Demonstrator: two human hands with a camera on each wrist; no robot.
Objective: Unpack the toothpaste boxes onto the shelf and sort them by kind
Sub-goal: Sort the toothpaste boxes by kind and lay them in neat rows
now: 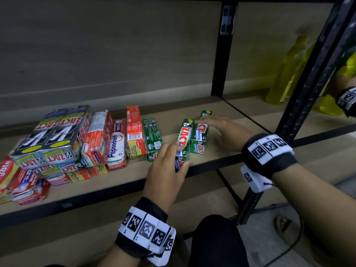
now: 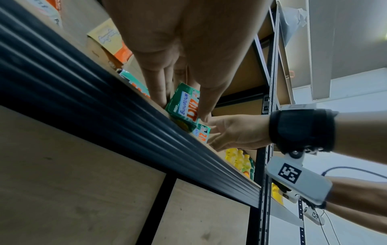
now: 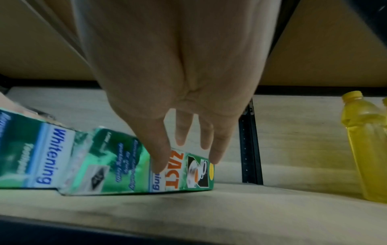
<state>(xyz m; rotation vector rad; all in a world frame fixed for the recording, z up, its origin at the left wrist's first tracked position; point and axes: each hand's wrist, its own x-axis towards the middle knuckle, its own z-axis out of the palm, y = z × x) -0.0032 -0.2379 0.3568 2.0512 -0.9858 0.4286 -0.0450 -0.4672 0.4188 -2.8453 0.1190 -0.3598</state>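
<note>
Beige wooden shelf board [image 1: 221,105] on a black metal rack, beige wall behind. Far left: heap of red, white and silver toothpaste boxes [image 1: 57,143], stacked and overlapping. Next right, red-and-white Pepsodent box [image 1: 116,145], then upright orange-red Colgate box [image 1: 134,130], then dark green box with its printed back up [image 1: 153,138], all lying near the front edge. My left hand [image 1: 167,168] sits at the front end of a green Zact Whitening box [image 1: 184,139]: fingers on one side, thumb curled on the other, pinching the box end. Touching its right side, a second green Zact Whitening box [image 1: 200,135]; my right hand [image 1: 225,132] lies over its top, fingers straight and slightly spread, fingertips [image 3: 161,167] touching the top face, no curl around it. Yellow plastic bottles [image 1: 285,74] stand in the next bay, well apart to the right.
</note>
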